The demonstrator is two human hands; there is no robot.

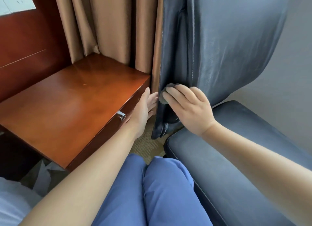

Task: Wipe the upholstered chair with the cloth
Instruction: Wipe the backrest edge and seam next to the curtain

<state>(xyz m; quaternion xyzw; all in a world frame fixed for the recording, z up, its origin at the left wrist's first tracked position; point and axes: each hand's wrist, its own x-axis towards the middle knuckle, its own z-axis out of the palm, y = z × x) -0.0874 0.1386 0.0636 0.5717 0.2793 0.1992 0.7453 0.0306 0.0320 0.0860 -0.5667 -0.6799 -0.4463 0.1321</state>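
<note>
While my left hand (pixel 148 106), fingers straight, braces the blue chair back's (pixel 228 45) edge at frame centre, my right hand (pixel 187 107) presses a bunched grey cloth (pixel 166 95) against it.

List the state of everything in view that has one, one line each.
Cloth: bunched, pressed against the chair back's edge.
Right hand: curled round the cloth.
Left hand: open, fingers behind the chair back.
Chair back: upright.
Drawer: shut.
Curtain: drawn, hanging in folds.

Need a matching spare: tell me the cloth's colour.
Grey. The cloth shows in the head view, mostly hidden under the right hand on the chair.
</note>
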